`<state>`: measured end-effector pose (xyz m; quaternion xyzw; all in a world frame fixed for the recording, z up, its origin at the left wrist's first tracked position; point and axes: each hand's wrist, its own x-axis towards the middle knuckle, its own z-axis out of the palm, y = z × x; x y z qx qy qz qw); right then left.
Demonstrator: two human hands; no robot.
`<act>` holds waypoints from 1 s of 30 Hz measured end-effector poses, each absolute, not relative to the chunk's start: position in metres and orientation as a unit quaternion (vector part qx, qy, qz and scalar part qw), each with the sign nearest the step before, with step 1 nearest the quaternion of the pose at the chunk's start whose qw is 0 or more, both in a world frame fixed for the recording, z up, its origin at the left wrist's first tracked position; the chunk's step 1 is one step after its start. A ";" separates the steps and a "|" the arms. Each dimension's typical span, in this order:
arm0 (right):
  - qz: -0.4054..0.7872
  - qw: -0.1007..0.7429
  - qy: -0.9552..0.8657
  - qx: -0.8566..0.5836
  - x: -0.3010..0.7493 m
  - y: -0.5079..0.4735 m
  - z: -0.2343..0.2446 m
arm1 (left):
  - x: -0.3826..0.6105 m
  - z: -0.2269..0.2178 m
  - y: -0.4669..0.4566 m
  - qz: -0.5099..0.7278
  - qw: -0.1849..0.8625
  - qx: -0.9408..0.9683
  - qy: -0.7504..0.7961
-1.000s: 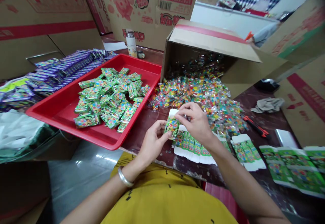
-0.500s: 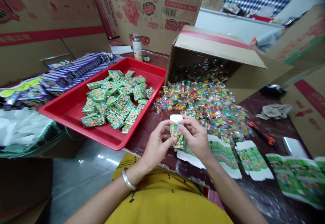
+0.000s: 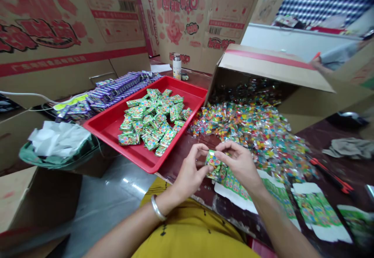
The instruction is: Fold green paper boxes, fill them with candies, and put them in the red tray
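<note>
Between my two hands is a small green printed candy box (image 3: 214, 163), held upright above the table's front edge. My left hand (image 3: 191, 168) grips its left side, thumb across the front. At the box's top, the fingers of my right hand (image 3: 236, 162) press on the white end flap, which is folded over. Under and beside my right hand lie rows of flat green cartons (image 3: 238, 191) with white ends. Just beyond my hands spreads a heap of small clear candy packets (image 3: 248, 129) with colourful contents. A red tray (image 3: 149, 165) to the left holds many green boxes (image 3: 153, 121).
An open cardboard carton (image 3: 271, 61) lies on its side behind the packets. Purple boxes (image 3: 117, 88) and a flask (image 3: 177, 67) stand beyond the tray. A red-and-black cutter (image 3: 331, 175) and a grey cloth (image 3: 349, 147) lie at right. A lined bin (image 3: 60, 139) is at left. Another person's arm (image 3: 336, 57) shows behind the carton.
The white flap that stood up from the box's top is now folded down under my right fingers. The view has turned left, so everything sits further right.
</note>
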<state>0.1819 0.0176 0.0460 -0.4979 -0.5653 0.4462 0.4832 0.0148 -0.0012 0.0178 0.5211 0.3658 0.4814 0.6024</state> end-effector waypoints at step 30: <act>0.222 0.352 -0.694 -0.587 0.241 0.013 0.028 | -0.072 0.095 0.102 0.385 0.160 0.732 0.538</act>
